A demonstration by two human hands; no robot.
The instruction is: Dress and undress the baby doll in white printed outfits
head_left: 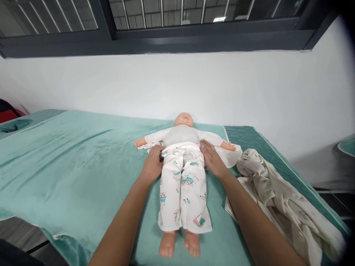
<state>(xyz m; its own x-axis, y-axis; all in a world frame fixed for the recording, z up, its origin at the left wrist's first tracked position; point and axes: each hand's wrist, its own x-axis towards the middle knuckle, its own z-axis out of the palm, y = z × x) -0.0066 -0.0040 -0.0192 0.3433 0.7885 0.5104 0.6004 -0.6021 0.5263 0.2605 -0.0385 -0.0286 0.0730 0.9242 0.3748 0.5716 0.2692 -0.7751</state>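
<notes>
A baby doll [184, 119] lies on its back, head toward the wall and bare feet toward me, arms stretched out sideways. It wears a plain white long-sleeved top [181, 135] and white printed trousers [191, 188] that reach up to its middle. My left hand [152, 164] is closed at the trousers' waist on the left, its fingertips partly hidden. On the opposite side my right hand [212, 157] grips the waist edge with its fingers pressed together. A spread white cloth [231, 155] shows under the doll's arm on the right.
A crumpled off-white cloth [269, 188] lies beside my right forearm. Green sheets [69, 162] cover the bed. Behind it rises a white wall [166, 85] below a dark-framed, barred window [177, 40]. Something red and black [8, 112] stands at the far left.
</notes>
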